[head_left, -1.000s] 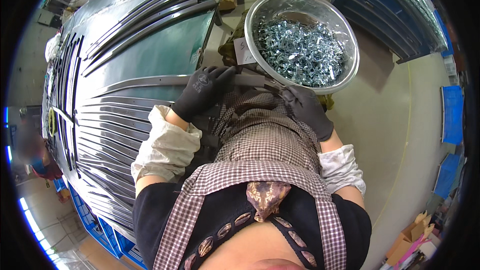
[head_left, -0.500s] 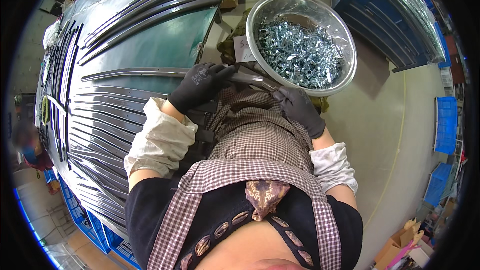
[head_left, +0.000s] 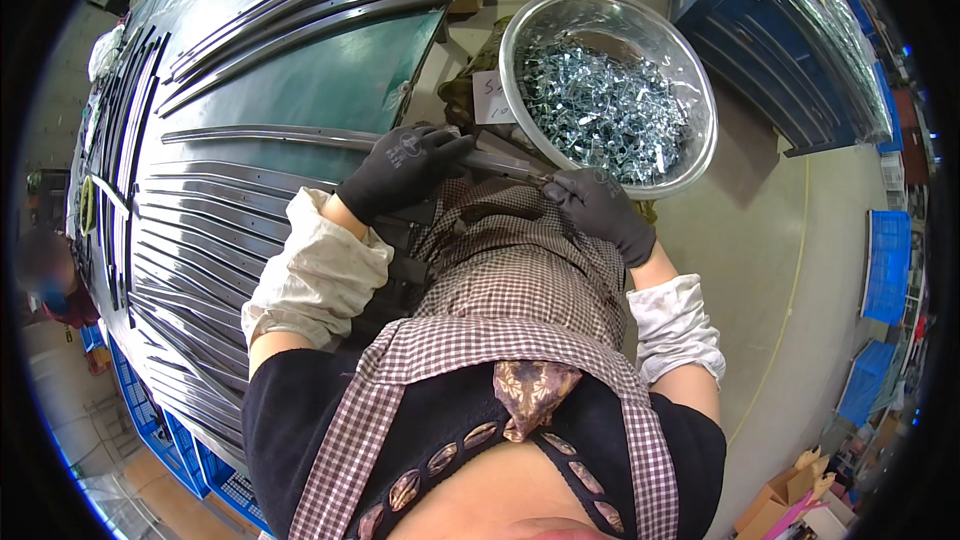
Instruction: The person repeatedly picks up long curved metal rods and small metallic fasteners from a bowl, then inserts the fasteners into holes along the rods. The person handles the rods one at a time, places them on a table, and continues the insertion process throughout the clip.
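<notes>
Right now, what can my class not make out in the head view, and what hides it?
In the head view:
- Middle of the long dark strip: hidden by the left hand.
- Anything between the strip's end and the right hand: too small, partly covered by that hand.
- Bottom of the metal heap: buried under upper pieces.
- Person at far left: head blurred.

Dark gloves, whitish oversleeves and checked apron are worn.
</notes>
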A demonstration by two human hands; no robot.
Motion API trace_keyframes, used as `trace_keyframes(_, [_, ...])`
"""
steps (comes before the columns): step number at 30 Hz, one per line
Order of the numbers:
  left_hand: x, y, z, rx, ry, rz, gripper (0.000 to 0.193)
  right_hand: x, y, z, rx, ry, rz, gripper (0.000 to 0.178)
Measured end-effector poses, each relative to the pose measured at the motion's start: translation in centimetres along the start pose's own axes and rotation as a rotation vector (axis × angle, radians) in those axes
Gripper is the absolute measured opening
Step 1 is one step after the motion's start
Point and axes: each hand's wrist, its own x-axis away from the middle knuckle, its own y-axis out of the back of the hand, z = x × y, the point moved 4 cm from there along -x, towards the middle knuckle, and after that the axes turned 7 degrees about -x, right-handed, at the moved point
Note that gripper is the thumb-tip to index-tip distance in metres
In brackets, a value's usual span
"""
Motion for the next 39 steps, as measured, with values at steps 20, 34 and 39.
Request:
trace_keyframes(20, [-1.0, -0.1, -0.3, 0.088, 0.027, -0.025, 0.038, 1.1, 2.7, 1.1, 0.26, 0.107, -0.117, 0.026])
trace_keyframes(34, [5.9, 3.3, 6.5, 0.249, 0.643, -0.211, 0.022, 1.2, 6.6, -7.0, 0.573, -0.267, -0.351, 0.048])
trace_keyframes(39, [8.9, 3.8, 9.2, 0.474, 0.912, -0.04, 0.026, 0.8, 5.9, -10.0, 0.493, -0.312, -0.203, 0.04])
